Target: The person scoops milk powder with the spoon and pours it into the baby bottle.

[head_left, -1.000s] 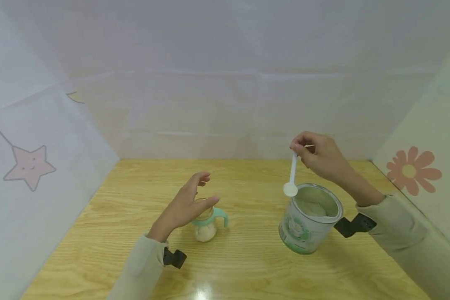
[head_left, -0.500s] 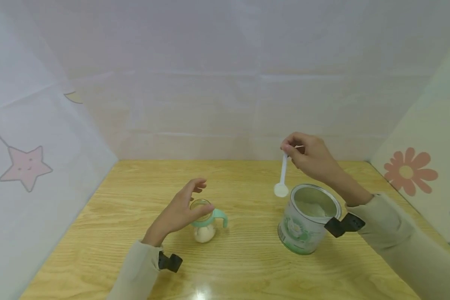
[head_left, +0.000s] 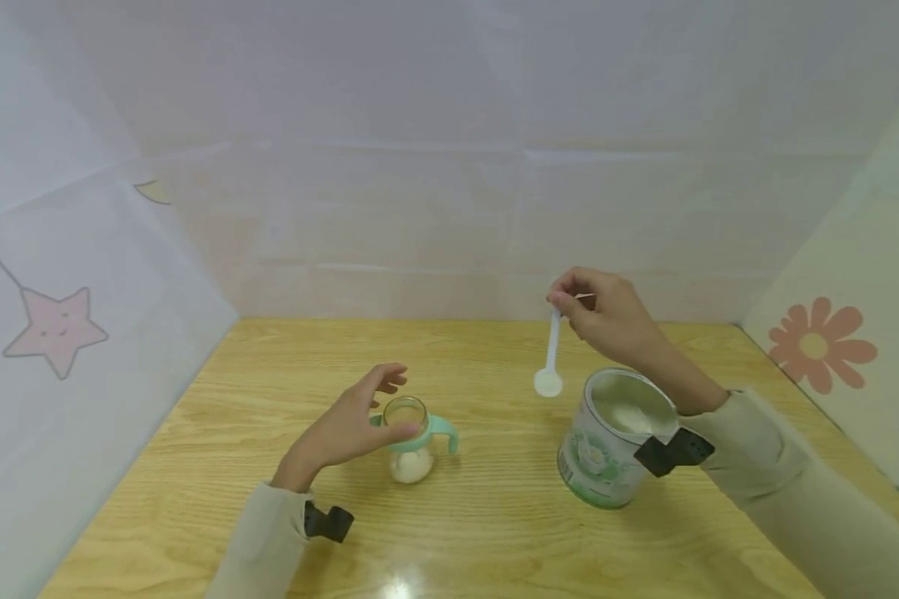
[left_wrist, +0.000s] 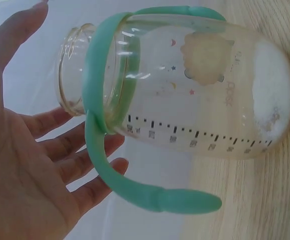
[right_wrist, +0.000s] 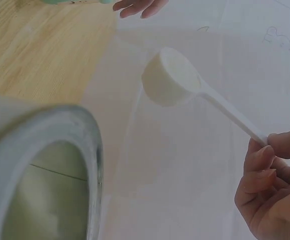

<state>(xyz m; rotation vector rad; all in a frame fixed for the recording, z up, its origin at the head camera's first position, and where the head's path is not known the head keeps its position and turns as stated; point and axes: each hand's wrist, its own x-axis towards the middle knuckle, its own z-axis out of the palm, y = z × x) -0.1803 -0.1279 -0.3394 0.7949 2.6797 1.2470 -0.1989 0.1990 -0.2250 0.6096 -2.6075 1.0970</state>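
Note:
My right hand point(head_left: 605, 320) pinches the handle end of a white measuring scoop point(head_left: 548, 383). In the right wrist view the scoop point(right_wrist: 172, 77) is level-full of pale powder. It hangs in the air just left of an open milk powder tin point(head_left: 607, 453), which has powder inside. On the left, a clear baby bottle point(left_wrist: 185, 85) with a mint-green two-handled ring point(left_wrist: 97, 75) stands upright, uncapped, white powder at its bottom. My left hand point(head_left: 345, 424) is beside the bottle's neck, fingers spread and thumb in front; the left wrist view shows no grip on it.
Everything stands on a light wood-grain table point(head_left: 487, 532). Pale sheeting point(head_left: 449, 208) rises behind it and along both sides, printed with a pink star point(head_left: 56, 331) and a red flower point(head_left: 817, 343). Dark wrist-camera mounts point(head_left: 328, 522) sit by the sleeves.
My right hand has carried the filled scoop leftward, from over the tin's rim to beside it. The left hand has drawn back slightly left and down, showing more of the bottle's mouth.

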